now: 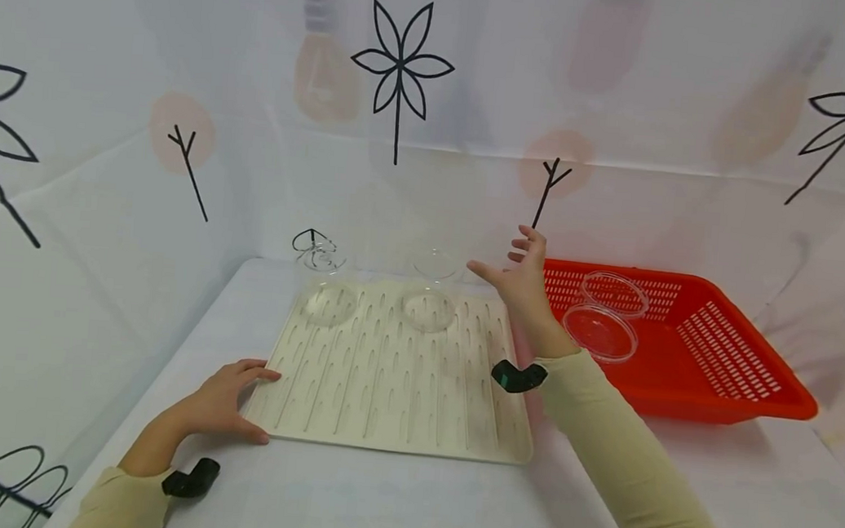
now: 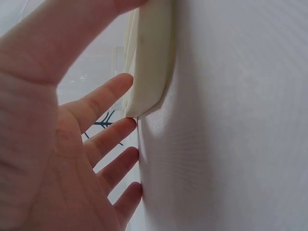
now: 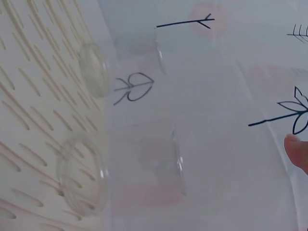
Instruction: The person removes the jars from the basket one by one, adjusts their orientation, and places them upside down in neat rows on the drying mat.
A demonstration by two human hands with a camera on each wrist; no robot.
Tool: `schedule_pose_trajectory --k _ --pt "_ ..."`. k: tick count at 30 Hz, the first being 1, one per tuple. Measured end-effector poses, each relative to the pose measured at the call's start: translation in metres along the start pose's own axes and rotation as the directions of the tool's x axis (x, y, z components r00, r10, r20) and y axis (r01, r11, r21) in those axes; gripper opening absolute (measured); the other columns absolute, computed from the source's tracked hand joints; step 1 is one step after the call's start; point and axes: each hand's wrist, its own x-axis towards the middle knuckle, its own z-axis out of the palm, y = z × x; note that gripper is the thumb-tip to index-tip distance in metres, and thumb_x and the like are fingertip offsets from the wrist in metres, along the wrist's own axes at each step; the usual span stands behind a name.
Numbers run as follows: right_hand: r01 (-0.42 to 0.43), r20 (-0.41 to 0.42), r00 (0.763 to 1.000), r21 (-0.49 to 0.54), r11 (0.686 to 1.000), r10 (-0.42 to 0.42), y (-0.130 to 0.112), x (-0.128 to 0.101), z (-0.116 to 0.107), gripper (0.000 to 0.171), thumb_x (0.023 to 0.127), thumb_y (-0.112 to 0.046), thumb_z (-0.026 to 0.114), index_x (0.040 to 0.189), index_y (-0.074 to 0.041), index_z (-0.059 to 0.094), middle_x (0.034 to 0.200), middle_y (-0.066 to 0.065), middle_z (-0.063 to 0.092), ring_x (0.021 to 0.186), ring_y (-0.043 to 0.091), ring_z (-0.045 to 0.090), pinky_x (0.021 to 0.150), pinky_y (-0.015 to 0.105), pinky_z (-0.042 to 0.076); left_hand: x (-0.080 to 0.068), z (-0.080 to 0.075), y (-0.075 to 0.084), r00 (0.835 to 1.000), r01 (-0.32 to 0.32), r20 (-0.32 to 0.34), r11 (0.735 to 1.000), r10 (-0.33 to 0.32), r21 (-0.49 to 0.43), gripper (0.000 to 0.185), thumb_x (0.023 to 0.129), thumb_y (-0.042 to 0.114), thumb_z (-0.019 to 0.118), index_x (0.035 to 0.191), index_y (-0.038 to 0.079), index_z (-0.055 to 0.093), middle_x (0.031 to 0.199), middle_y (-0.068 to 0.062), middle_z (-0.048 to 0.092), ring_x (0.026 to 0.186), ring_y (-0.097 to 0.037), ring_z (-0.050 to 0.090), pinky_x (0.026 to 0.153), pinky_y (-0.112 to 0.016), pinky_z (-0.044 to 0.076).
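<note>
Glasses, two of them, clear and upright, stand at the far edge of the cream mat [image 1: 392,376]: the left glass [image 1: 327,278] near the far left corner, the right glass [image 1: 431,289] about the middle of the far edge, well apart from each other. My right hand [image 1: 520,283] hangs in the air just right of the right glass, over the far right part of the mat; its fingers are spread and nearly straight, the thumb points toward the glass, and it holds nothing and touches nothing. In the right wrist view both glasses show on the ribbed mat, the right glass [image 3: 125,168] nearer the lens and the left glass [image 3: 113,62] beyond it, with one fingertip [image 3: 297,150] at the right edge of the picture. My left hand [image 1: 225,401] lies at the near left corner of the mat, fingers relaxed and slightly spread; in the left wrist view the fingers [image 2: 108,96] lie straight against the corner of the mat [image 2: 151,62] and on the white table [image 2: 231,144], curled round nothing. A red basket [image 1: 724,367] sits right of the mat, touching or nearly touching its right edge; two clear lids [image 1: 602,330] lie stacked askew inside it at its left end. A white cloth with black flower drawings [image 1: 401,62] stands behind the table.
</note>
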Motion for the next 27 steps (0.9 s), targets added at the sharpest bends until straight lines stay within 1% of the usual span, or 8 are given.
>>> schedule_pose_trajectory --k 3,7,12,21,25,27 --pt "0.012 -0.008 1.000 -0.021 1.000 -0.012 0.000 0.001 -0.006 0.090 0.078 -0.021 0.077 0.142 -0.012 0.014 0.138 0.017 0.026 0.124 0.031 0.032 0.099 0.041 0.037 0.000 -0.001 0.001 1.000 0.001 -0.001 1.000 -0.001 0.001 0.090 0.053 0.054 0.084 0.124 0.009 0.055 0.133 -0.025 0.040 0.119 -0.046 0.036 0.091 -0.061 0.033" --pt "0.014 -0.025 1.000 -0.045 0.999 -0.016 0.000 0.001 -0.015 0.090 0.078 -0.024 0.077 0.142 -0.011 0.014 0.137 0.017 0.027 0.123 0.030 0.033 0.096 0.042 0.040 -0.001 -0.002 0.002 1.000 0.000 -0.002 1.000 0.000 -0.011 0.089 0.054 0.054 0.084 0.125 0.008 0.055 0.133 -0.025 0.040 0.119 -0.046 0.035 0.091 -0.061 0.033" --pt "-0.011 -0.051 0.999 -0.061 0.998 0.008 0.003 0.001 -0.026 0.088 0.079 -0.023 0.075 0.142 -0.013 0.014 0.138 0.016 0.026 0.122 0.029 0.034 0.093 0.041 0.043 -0.001 -0.001 0.002 1.000 0.001 0.003 1.000 -0.001 -0.017 0.089 0.054 0.053 0.084 0.125 0.009 0.055 0.133 -0.025 0.039 0.120 -0.046 0.035 0.091 -0.061 0.033" --pt "-0.043 -0.087 0.996 -0.075 0.996 0.036 0.000 0.000 -0.043 0.088 0.080 -0.027 0.075 0.142 -0.013 0.015 0.140 0.014 0.027 0.125 0.031 0.033 0.095 0.043 0.042 -0.001 -0.001 0.003 1.000 0.018 0.004 1.000 -0.018 -0.010 0.089 0.053 0.053 0.084 0.125 0.009 0.055 0.134 -0.026 0.039 0.120 -0.047 0.034 0.092 -0.062 0.032" --pt "-0.049 -0.106 0.993 -0.065 0.997 0.042 0.000 -0.002 -0.052 0.090 0.079 -0.030 0.075 0.142 -0.013 0.014 0.139 0.013 0.026 0.125 0.030 0.032 0.096 0.041 0.040 -0.002 -0.001 0.003 1.000 0.013 -0.001 1.000 -0.013 -0.015 0.089 0.053 0.052 0.085 0.125 0.008 0.055 0.133 -0.026 0.039 0.120 -0.047 0.034 0.092 -0.062 0.032" --pt "-0.055 -0.121 0.992 -0.066 0.996 0.047 0.001 -0.003 -0.058 0.091 0.078 -0.033 0.075 0.142 -0.015 0.014 0.140 0.013 0.026 0.126 0.029 0.032 0.097 0.041 0.039 -0.002 -0.002 0.003 1.000 0.007 -0.001 1.000 -0.007 -0.017 0.089 0.053 0.052 0.085 0.125 0.008 0.055 0.133 -0.026 0.039 0.120 -0.047 0.034 0.092 -0.062 0.032"
